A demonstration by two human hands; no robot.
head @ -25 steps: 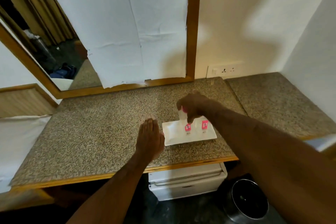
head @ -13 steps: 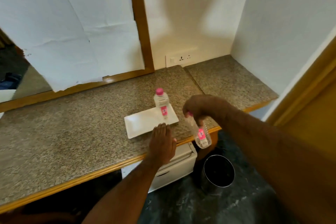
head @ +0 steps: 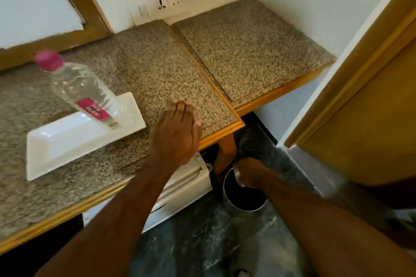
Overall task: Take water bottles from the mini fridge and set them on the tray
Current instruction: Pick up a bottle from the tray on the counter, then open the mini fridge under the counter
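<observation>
One clear water bottle (head: 87, 94) with a pink cap and pink label stands on the right end of the white rectangular tray (head: 67, 141) on the granite counter. My left hand (head: 177, 135) lies flat, palm down, on the counter just right of the tray and holds nothing. My right hand (head: 251, 172) is low, over the rim of the metal bin (head: 244, 200) on the floor, closed around a second clear bottle (head: 237, 175), of which only a sliver shows. The white mini fridge (head: 186, 184) sits under the counter with its door closed.
The counter's wooden edge (head: 220, 135) and a wooden leg (head: 227, 148) stand between fridge and bin. A lower granite shelf (head: 247, 47) fills the corner. A wooden door frame (head: 360, 74) is on the right; wall sockets (head: 166, 4) are behind.
My right hand has carried the second bottle from the counter's edge down to the bin's mouth. My view has swung right and down. The left hand stays pressed on the counter.
</observation>
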